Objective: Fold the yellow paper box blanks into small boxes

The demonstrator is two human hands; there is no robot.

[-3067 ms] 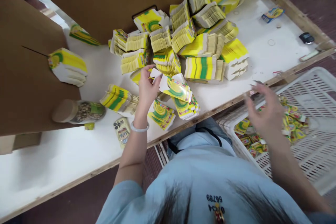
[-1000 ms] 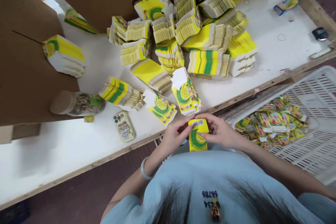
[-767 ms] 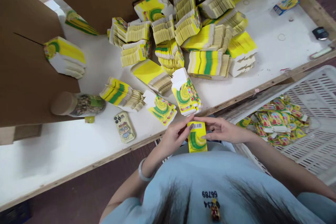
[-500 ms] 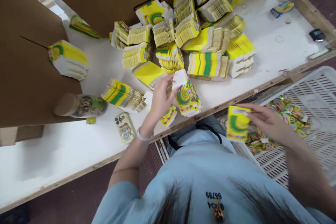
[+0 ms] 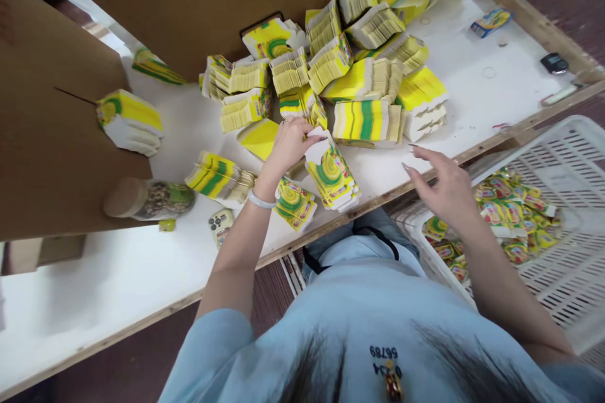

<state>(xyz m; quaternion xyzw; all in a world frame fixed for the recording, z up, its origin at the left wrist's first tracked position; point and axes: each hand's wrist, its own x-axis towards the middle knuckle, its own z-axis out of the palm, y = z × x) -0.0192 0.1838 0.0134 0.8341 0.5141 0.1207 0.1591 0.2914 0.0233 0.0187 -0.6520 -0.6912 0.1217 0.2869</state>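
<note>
**Count of items on and beside the worktop**

Hands in view: two, left hand (image 5: 288, 145) and right hand (image 5: 442, 186). White slotted crate (image 5: 567, 201): one, holding sachets (image 5: 513, 214) too many and too jumbled to count. Stacks of flat yellow-green cartons (image 5: 363, 119): roughly twenty, overlapping, exact number unclear. Jar with cork lid (image 5: 151, 198): one. Phone (image 5: 220, 227): one. Brown cardboard boxes (image 5: 51, 157): two. Small blue packet (image 5: 491, 21): one.

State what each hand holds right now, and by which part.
The left hand pinches the white top flap of the uppermost flat carton on the small stack near the table edge. The right hand is open and holds nothing.
</note>
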